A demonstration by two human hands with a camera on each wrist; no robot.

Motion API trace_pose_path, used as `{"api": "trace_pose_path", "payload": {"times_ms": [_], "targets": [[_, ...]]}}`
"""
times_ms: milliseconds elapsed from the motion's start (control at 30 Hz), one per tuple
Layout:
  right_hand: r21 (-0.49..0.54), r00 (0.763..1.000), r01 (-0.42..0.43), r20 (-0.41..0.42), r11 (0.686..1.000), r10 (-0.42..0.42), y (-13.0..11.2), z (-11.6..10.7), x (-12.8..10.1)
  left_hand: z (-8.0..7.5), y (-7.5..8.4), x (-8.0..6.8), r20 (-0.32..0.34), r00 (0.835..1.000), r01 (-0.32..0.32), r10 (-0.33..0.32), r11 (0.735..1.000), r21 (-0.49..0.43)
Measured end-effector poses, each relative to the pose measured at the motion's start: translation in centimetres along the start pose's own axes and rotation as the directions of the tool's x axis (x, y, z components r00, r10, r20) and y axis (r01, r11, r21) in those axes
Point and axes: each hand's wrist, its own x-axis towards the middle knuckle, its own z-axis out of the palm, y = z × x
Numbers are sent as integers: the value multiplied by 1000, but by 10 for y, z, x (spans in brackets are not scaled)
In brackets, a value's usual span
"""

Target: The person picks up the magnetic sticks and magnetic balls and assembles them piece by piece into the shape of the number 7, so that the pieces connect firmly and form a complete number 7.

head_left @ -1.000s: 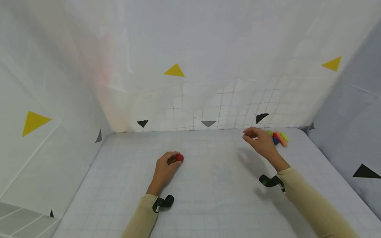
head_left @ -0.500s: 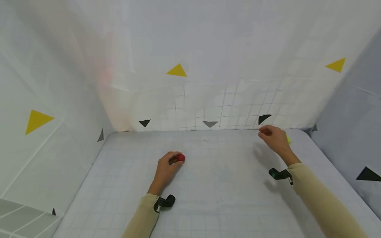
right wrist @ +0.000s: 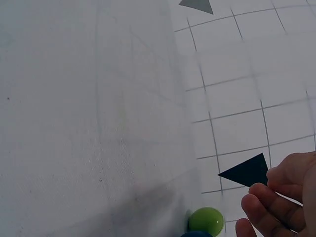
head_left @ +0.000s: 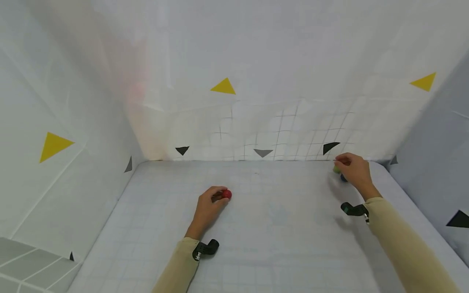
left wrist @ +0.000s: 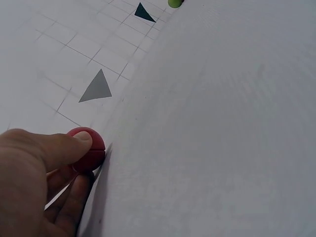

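In the head view, my left hand rests low over the white surface and pinches a small red ball. The left wrist view shows the thumb on top of the red ball, which has a dark seam across it; other fingers are beneath. My right hand hovers at the back right with loosely curled fingers and nothing visible between them. Just under its fingertips are a green ball and a dark blue ball. In the right wrist view, the green ball stands beside the fingers, with the blue ball cut off by the lower edge.
A white back wall with grid lines and triangle marks rises behind the gridded surface. Side walls stand at the left and right. Black cameras are strapped on both wrists.
My right hand has moved right over the group of small things, now hiding the orange and yellow pieces seen earlier. My left hand keeps its pinch on the red ball; the head view has shifted slightly.
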Motion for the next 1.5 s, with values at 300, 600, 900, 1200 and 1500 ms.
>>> {"api": "trace_pose_path", "payload": {"times_ms": [300,600,900,1200,1500], "targets": [[-36,1000,-26,-1,999,26,21,-6,11,1,4,0,-4,1000,5,-6,1000,-10],[-56,993,-119,-5,991,119,34,-15,18,1,3,0,-5,1000,15,-15,1000,-4],[-114,978,-202,28,973,207,53,-20,14,1,1,0,-3,1000,9,-9,1000,3],[-160,963,-209,136,965,231,79,-15,5,0,1,-1,1,1000,-9,9,1000,7],[-159,944,-267,152,950,291,78,-11,5,1,-1,-1,-1,1000,2,-2,1000,19]]}}
